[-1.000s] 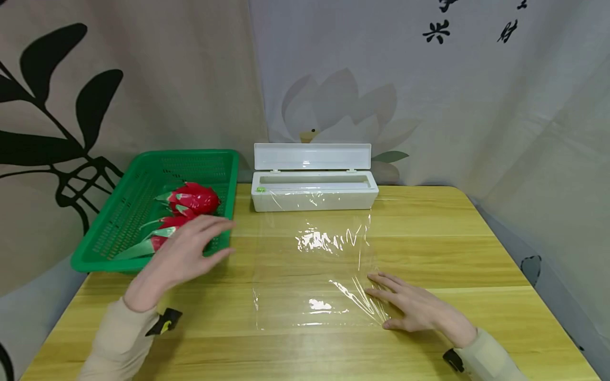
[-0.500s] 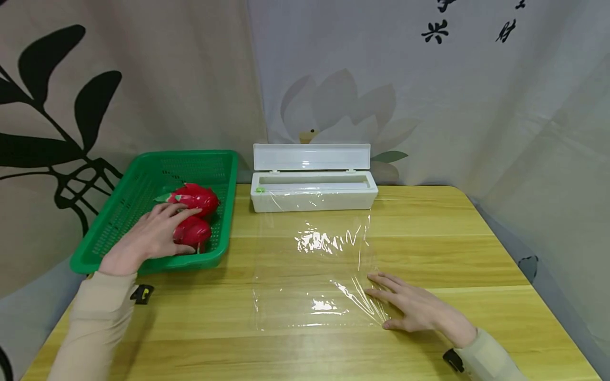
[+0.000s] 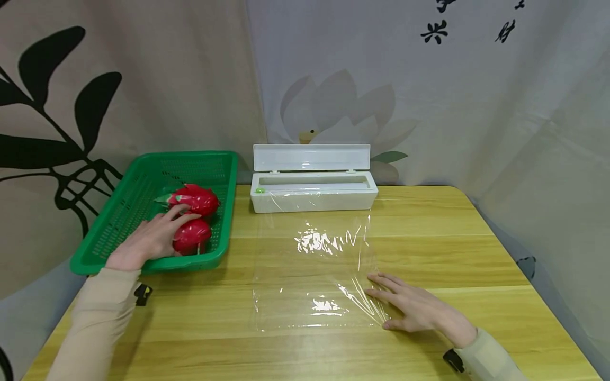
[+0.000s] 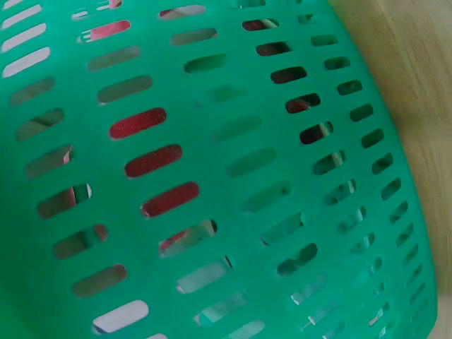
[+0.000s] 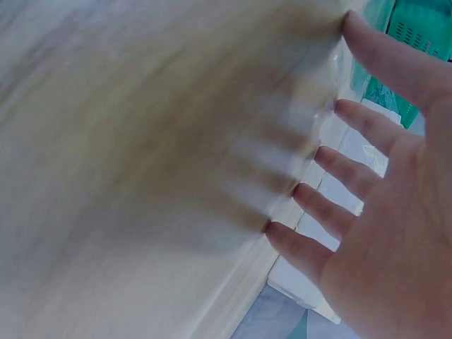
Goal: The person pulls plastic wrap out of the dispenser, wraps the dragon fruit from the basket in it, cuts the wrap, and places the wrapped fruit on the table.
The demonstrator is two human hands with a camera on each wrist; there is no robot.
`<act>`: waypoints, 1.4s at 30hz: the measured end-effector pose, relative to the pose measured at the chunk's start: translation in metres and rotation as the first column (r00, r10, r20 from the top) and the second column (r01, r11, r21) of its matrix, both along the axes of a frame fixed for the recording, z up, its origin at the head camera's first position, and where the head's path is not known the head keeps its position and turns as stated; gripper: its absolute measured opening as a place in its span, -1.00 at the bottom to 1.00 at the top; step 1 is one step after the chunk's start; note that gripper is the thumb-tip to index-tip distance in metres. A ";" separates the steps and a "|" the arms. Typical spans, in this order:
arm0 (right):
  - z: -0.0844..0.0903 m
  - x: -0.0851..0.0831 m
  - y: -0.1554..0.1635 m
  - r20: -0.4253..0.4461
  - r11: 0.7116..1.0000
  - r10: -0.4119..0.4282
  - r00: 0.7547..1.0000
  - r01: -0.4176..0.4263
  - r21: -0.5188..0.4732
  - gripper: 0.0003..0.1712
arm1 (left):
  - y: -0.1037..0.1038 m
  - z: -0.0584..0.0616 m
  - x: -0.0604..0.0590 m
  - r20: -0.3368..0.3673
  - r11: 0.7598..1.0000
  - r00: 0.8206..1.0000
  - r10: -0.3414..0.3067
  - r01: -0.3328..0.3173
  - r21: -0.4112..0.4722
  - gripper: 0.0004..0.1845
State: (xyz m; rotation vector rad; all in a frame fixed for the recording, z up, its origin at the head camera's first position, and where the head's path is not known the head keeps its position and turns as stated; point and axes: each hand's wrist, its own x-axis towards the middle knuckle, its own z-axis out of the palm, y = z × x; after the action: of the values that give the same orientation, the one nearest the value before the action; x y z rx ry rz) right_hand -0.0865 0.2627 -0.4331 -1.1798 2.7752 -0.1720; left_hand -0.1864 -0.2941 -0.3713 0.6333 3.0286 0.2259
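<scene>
Inside the green basket (image 3: 224, 233), my left hand (image 3: 151, 238) grips the nearer red dragon fruit (image 3: 191, 236), fingers over its top and thumb at its front side. A second dragon fruit (image 3: 195, 200) with green-tipped scales lies just behind it. The left wrist view shows mostly the slotted basket wall (image 4: 233, 155), with red glimpsed through the slots. My right hand (image 3: 414, 304) rests with spread fingers on the right edge of a clear sheet of cling film (image 3: 310, 280); in the right wrist view its fingertips (image 5: 279, 233) touch the tabletop.
The film runs across the wooden table (image 3: 452, 248) from a white cling film dispenser (image 3: 314, 200), whose lid (image 3: 312, 157) stands raised. A printed cloth (image 3: 457, 106) hangs behind the table.
My left hand has moved left and down into the basket and taken hold of the nearer dragon fruit. The right hand stays on the film's edge.
</scene>
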 end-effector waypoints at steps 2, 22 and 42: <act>-0.001 0.000 0.000 -0.010 1.000 0.005 1.000 -0.005 -0.005 -0.17 | 0.000 -0.002 -0.001 -0.009 1.000 1.000 -0.006 0.006 0.012 -0.04; 0.000 0.002 0.000 -0.004 1.000 0.013 1.000 -0.013 -0.001 -0.18 | 0.004 0.012 0.006 -0.138 0.998 0.989 -0.057 0.053 -0.033 -0.07; 0.000 0.000 0.001 0.001 1.000 0.008 1.000 -0.008 0.006 -0.18 | 0.058 0.063 0.025 -0.449 0.990 0.884 -0.132 0.092 -0.110 0.02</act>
State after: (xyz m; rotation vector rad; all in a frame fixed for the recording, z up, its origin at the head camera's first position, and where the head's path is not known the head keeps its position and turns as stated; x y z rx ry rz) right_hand -0.0861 0.2633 -0.4327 -1.1886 2.7679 -0.1634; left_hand -0.1616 -0.2357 -0.3087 0.9760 3.3988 -0.0716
